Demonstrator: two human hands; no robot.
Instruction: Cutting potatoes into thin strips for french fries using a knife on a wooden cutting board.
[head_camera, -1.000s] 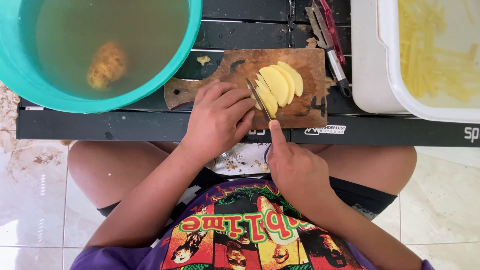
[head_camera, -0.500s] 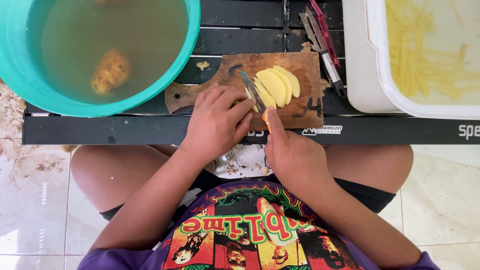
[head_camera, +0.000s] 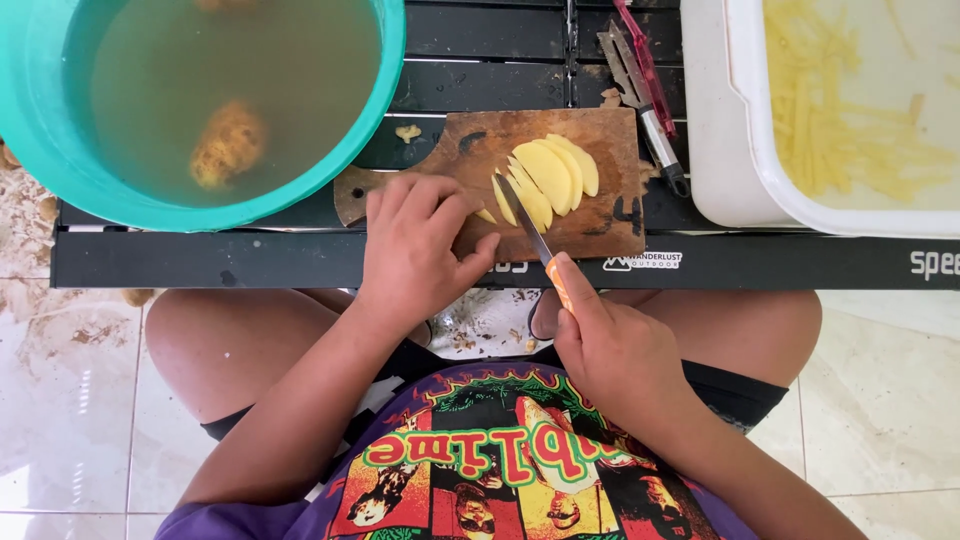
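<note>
Water, murky and holding one unpeeled potato (head_camera: 228, 143), fills the teal tub (head_camera: 385, 90) up and to the left of the left hand (head_camera: 412, 252). That hand lies curled, fingers bent down, over the near-left part of the wooden cutting board (head_camera: 600, 225), pinning what looks like the uncut end of a peeled potato, mostly hidden beneath it. Just right of its fingertips, the potato slices (head_camera: 545, 180) lean fanned against each other. The knife (head_camera: 527, 218) blade angles between fingers and slices; the right hand (head_camera: 610, 345) grips its orange handle in a closed fist, forefinger along the top. Slicing seems midway: the next cut calls for fingertips tucked back. Beyond the right hand lie a peeler (head_camera: 650, 90) and a white tub (head_camera: 735, 170) of potato strips (head_camera: 840, 130).
</note>
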